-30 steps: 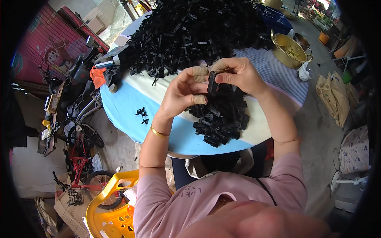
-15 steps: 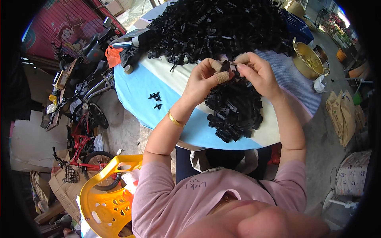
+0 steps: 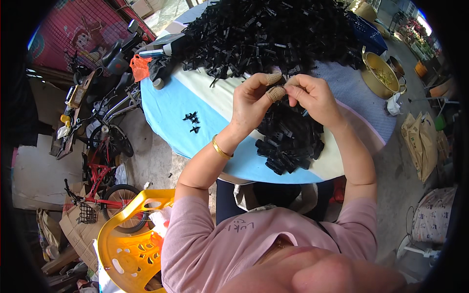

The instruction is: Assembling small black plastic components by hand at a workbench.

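Over the near side of the table, my left hand (image 3: pixel 249 100) and my right hand (image 3: pixel 315 100) meet at the fingertips. Tan finger covers wrap the left thumb and forefinger, which curl toward each other. Beside them the right thumb and forefinger are pinched together. Whatever small thing they hold is hidden by the fingers. Right beneath both hands lies a pile of small black plastic pieces (image 3: pixel 290 139), partly covered by them. A much larger heap of loose black pieces (image 3: pixel 273 34) spreads across the far side of the table.
A few black bits (image 3: pixel 192 120) lie apart on the striped tablecloth (image 3: pixel 166 110). At the far left sit an orange-red bag (image 3: pixel 139 67) and a small round container (image 3: pixel 158 83). A gold-coloured pot (image 3: pixel 378 78) stands right. A yellow chair (image 3: pixel 129 261) is at lower left, near bicycles.
The black piece seen between my fingertips is now out of sight. Both hands have shifted slightly nearer, and the right fingers have drawn closer to the left thumb.
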Demonstrator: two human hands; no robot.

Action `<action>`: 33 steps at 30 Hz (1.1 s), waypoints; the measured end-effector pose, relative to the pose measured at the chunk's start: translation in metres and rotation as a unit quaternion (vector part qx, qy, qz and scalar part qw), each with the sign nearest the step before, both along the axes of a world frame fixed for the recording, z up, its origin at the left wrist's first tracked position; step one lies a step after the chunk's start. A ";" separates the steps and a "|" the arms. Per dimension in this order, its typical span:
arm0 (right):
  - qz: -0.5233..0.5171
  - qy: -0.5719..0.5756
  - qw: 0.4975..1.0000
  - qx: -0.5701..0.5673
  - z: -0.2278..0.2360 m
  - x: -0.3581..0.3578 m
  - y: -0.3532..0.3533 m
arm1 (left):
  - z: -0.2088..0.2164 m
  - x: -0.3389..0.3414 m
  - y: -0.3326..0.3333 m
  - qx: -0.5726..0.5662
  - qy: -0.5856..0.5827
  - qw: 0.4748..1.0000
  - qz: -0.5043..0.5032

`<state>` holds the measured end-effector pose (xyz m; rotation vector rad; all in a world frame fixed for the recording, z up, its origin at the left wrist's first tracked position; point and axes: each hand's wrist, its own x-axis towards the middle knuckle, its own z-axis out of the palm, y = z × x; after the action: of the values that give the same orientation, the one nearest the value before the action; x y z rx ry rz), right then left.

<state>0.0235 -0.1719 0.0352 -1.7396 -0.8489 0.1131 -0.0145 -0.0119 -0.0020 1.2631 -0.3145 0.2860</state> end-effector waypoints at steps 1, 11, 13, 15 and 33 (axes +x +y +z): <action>0.008 0.025 1.000 -0.011 0.001 -0.001 -0.001 | -0.002 0.001 -0.001 0.023 -0.052 0.998 0.031; 0.044 0.065 0.994 -0.076 -0.005 0.053 -0.032 | 0.005 -0.001 -0.007 0.228 -0.074 0.967 0.090; -0.036 0.007 0.994 -0.101 -0.012 0.079 -0.049 | 0.012 -0.005 -0.007 0.197 -0.059 0.977 0.059; -0.112 -0.052 0.985 -0.124 -0.027 0.098 -0.051 | 0.011 -0.004 -0.005 0.346 -0.095 0.933 -0.029; -0.141 -0.126 0.907 -0.376 -0.047 0.106 -0.029 | -0.004 0.007 0.005 0.227 0.020 0.971 -0.077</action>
<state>0.1294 -0.2014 -0.0120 -2.6341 -0.7748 0.0178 -0.0074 -0.0073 -0.0060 1.6818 -0.4580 0.0542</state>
